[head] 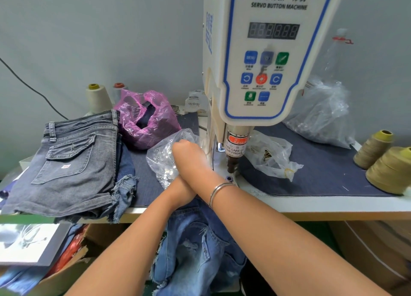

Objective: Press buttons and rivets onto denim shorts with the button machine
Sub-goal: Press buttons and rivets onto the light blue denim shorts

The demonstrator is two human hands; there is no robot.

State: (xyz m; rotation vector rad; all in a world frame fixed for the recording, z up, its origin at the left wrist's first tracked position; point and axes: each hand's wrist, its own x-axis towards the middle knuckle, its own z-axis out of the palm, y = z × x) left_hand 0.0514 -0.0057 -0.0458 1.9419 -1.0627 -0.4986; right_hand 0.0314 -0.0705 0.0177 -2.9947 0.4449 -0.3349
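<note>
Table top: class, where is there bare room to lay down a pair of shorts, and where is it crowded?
Free: the navy cloth between the small clear bag and the thread cones. Crowded: the left, with stacked shorts, the pink bag and the bag of buttons where both hands work.

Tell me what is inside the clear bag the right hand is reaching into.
The clear bag holds many small shiny silver pieces, likely buttons or rivets. The right hand covers part of them, and its fingers are hidden inside.

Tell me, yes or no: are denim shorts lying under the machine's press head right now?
No: the bed under the press head is bare, while the light blue shorts hang below the table edge.
</note>
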